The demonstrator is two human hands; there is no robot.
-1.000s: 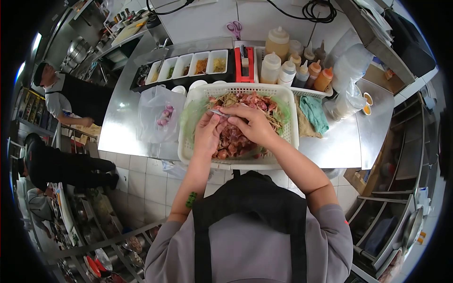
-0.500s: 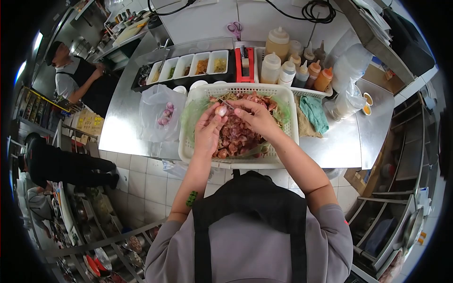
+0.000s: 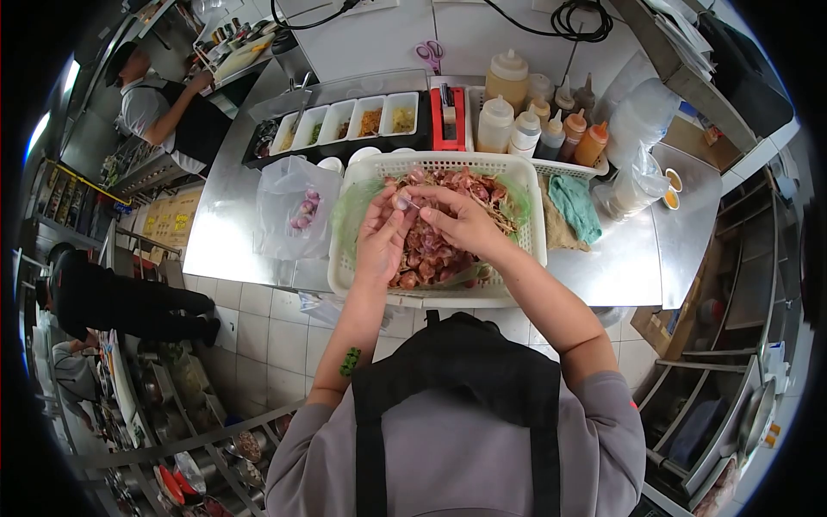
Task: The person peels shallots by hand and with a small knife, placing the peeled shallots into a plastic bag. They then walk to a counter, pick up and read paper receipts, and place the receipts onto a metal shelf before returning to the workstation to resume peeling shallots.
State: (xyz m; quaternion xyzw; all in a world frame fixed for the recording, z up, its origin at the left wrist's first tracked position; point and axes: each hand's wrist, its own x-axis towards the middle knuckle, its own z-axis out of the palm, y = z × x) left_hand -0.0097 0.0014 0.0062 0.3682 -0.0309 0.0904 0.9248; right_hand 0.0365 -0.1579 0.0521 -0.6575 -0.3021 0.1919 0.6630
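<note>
Shallot [image 3: 400, 203]: gripped by left hand [image 3: 379, 237], met by right hand [image 3: 465, 222], whose hold cannot be told.
Below: basket [image 3: 524, 177] of shallots [image 3: 431, 258].
Beside: bag [image 3: 289, 211], bottles [image 3: 525, 129], cloth [image 3: 573, 207].

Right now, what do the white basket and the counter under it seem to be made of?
The basket looks like matte white moulded plastic, judging by its regular lattice of holes. The counter is probably stainless steel: grey, smooth, with soft glare.

Steel table [image 3: 224, 215], back row: white tubs [image 3: 345, 121] of toppings, red tape dispenser [image 3: 447, 116], cluster of squeeze bottles [image 3: 525, 121]. Green cloth [image 3: 573, 207], crumpled, at right. Scissors [image 3: 428, 53] and black cables [image 3: 586, 17] behind. Far left: person in apron [image 3: 168, 112].
</note>
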